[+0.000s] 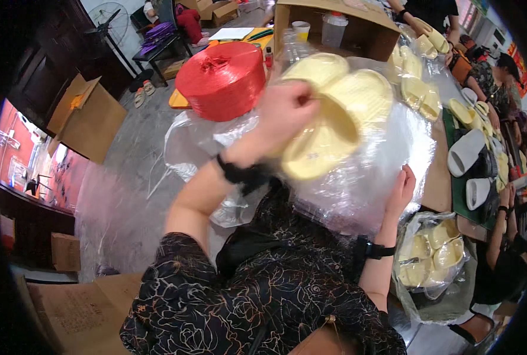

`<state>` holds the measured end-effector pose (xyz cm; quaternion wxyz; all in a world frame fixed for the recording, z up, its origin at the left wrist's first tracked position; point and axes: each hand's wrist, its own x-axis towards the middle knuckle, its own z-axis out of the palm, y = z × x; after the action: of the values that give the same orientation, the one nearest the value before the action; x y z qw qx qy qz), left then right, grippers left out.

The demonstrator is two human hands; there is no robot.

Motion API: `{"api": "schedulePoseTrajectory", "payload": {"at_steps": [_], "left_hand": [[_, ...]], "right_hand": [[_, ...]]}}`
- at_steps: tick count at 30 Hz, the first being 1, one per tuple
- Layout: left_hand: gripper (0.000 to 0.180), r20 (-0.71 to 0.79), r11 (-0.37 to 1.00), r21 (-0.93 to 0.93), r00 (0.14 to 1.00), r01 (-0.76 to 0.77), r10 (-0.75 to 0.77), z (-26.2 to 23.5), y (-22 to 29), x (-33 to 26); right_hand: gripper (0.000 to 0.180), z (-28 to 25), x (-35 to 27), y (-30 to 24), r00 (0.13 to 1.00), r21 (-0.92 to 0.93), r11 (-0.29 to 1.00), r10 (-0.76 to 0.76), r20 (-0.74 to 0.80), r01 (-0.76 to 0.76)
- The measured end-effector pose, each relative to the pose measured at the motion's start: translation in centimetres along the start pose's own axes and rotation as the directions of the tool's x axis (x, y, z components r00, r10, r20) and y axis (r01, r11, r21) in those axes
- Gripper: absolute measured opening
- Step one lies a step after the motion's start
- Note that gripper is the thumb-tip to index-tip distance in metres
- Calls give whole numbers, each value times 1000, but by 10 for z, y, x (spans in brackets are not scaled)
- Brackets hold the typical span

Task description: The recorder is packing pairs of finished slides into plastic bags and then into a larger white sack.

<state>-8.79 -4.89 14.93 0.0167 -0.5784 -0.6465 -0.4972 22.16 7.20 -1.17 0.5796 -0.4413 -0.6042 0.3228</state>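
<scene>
My left hand (287,112) is raised in front of me and grips a pair of pale yellow slippers (334,112) stacked sole to sole. My right hand (401,192) rests flat, fingers apart, against a large clear plastic bag (364,183) that spreads under and around the slippers. Both wrists wear a black band. The slippers sit at the mouth of the bag; how far inside they are I cannot tell.
A big red spool of plastic twine (222,80) stands on the table to the left. More yellow slippers (420,89) and white ones (468,151) lie to the right, where other people's hands work. A bagged batch of slippers (432,254) sits lower right. Cardboard boxes (89,118) stand around.
</scene>
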Motion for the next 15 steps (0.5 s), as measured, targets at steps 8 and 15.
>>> {"api": "schedulePoseTrajectory", "payload": {"at_steps": [8, 15], "left_hand": [[12, -72, 769, -41, 766, 638, -639, -212, -60, -151], [15, -145, 651, 112, 661, 750, -736, -240, -107, -223]], "right_hand": [[22, 9, 3, 8, 998, -47, 997, -55, -3, 55], [24, 97, -67, -131, 754, 88, 896, -416, 508, 435]]}}
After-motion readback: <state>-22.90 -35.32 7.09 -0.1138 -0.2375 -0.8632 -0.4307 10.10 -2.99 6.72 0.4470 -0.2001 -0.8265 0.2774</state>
